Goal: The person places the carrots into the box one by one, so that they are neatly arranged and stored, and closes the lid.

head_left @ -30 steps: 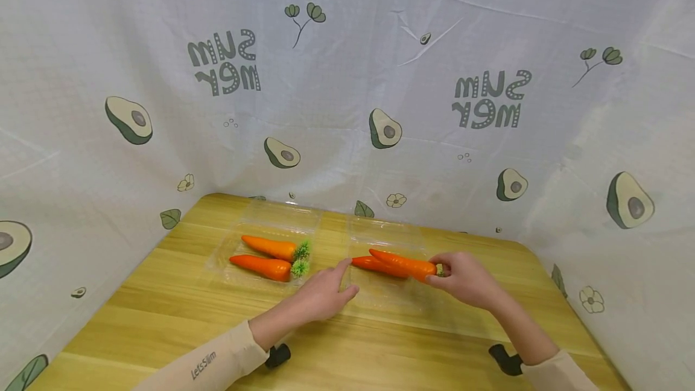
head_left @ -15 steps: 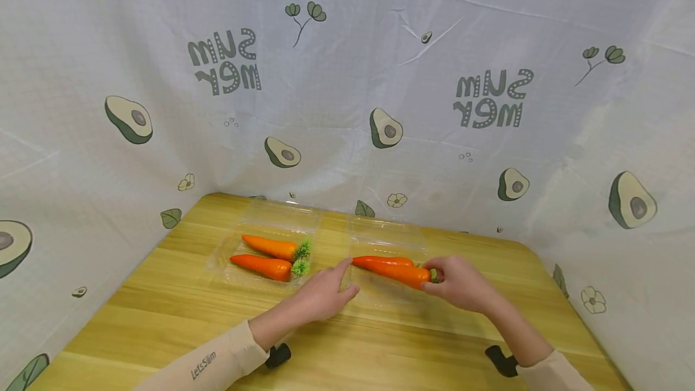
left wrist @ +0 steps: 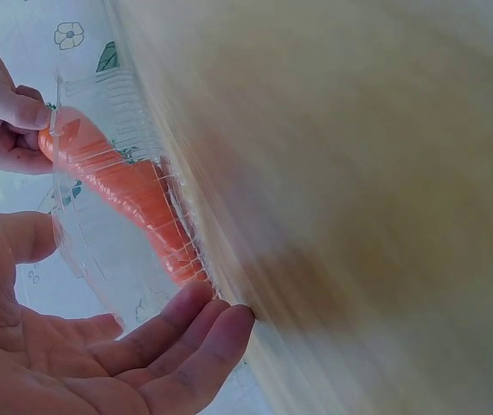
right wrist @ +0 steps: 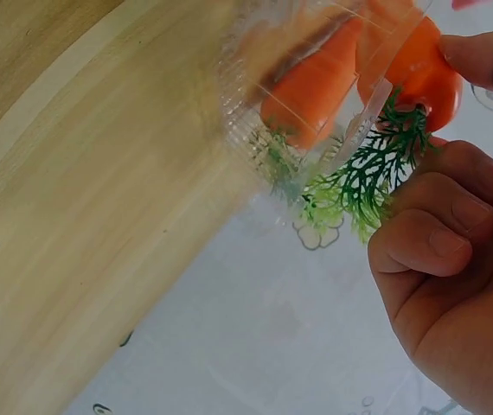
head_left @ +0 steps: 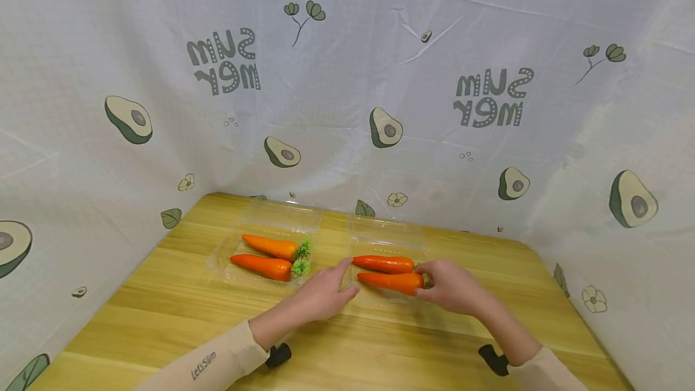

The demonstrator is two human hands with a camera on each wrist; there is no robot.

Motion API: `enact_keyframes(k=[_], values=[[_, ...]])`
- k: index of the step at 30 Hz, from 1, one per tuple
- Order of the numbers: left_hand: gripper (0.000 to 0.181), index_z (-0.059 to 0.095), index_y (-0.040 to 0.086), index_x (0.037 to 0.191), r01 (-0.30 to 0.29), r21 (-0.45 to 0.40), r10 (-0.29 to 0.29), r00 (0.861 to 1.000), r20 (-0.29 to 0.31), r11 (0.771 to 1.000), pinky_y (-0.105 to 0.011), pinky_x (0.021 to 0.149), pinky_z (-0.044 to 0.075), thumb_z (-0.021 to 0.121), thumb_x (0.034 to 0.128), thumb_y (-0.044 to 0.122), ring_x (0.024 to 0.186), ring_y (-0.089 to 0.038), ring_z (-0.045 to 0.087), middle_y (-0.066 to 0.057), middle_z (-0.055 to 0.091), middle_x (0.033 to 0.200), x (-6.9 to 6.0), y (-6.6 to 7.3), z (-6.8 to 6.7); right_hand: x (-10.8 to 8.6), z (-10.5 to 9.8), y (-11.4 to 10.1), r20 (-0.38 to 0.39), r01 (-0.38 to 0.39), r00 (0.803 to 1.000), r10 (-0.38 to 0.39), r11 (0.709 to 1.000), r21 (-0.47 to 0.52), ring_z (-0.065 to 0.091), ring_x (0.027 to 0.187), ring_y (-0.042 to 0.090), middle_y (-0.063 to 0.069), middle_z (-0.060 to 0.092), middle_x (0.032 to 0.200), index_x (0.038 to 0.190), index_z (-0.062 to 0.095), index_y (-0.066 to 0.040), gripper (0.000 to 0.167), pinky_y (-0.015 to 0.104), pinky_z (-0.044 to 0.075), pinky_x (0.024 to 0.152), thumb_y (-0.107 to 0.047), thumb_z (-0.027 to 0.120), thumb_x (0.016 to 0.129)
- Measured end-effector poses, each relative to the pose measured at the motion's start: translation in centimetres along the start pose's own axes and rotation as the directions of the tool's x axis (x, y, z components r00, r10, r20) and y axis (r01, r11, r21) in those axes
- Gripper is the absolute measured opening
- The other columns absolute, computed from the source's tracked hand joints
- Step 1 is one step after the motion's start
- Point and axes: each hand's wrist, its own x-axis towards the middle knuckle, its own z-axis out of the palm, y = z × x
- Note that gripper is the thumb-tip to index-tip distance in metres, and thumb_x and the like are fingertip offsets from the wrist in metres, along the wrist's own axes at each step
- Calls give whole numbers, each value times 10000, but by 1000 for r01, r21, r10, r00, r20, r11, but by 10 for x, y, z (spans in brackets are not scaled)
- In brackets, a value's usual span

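My right hand [head_left: 450,285] pinches the leafy end of an orange carrot [head_left: 391,282], its thumb and fingers against the carrot's thick end in the right wrist view. That carrot lies over the front part of a clear plastic clamshell box [left wrist: 91,233], tip pointing left. Behind it in the same box is a second carrot [head_left: 384,263], and its green leaves [right wrist: 277,164] show through the plastic. My left hand [head_left: 323,293] touches the box's left end, with index finger extended and thumb apart. In the left wrist view, its fingertips [left wrist: 196,298] meet the box wall near the tabletop.
To the left, another clear box [head_left: 222,252] with its lid raised behind holds two carrots [head_left: 263,266] with green tops. Both boxes stand on a wooden table [head_left: 347,355]. A white printed curtain [head_left: 336,77] encloses the back and sides.
My right hand has lowered the front carrot and moved it left and toward me, so it now lies beside the other carrot rather than across it. The left hand has stayed put.
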Motion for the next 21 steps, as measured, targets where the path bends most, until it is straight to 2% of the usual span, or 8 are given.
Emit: enact_keyframes(k=[4, 15, 21], values=[[691, 310, 93, 1578, -1, -3, 1, 1000, 0, 1000, -509, 1055, 470, 542, 1026, 437, 1305, -333, 564, -182, 578, 1425, 1, -1, 0, 1, 1, -2, 17, -7, 1000, 7, 1000, -9, 403, 560, 97, -42, 517, 656, 1117, 744, -70, 323, 240, 297, 525, -224, 782, 836], [701, 308, 106, 1580, 1, 5, -1, 1000, 1, 1000, -499, 1022, 494, 544, 1022, 460, 1252, -303, 599, -157, 642, 1326, 2, -1, 1, 5, 4, -4, 31, 23, 999, -22, 999, -32, 417, 556, 92, -53, 533, 684, 1072, 744, -72, 272, 232, 312, 514, -177, 771, 822], [704, 313, 102, 1578, 2, 4, -2, 1000, -4, 1000, -491, 1030, 490, 550, 1020, 459, 1250, -292, 602, -158, 631, 1350, 1, -1, 2, 6, 8, -4, 44, 1, 999, 1, 999, -48, 441, 584, 112, -54, 560, 712, 1095, 744, -53, 304, 256, 351, 541, -155, 783, 811]])
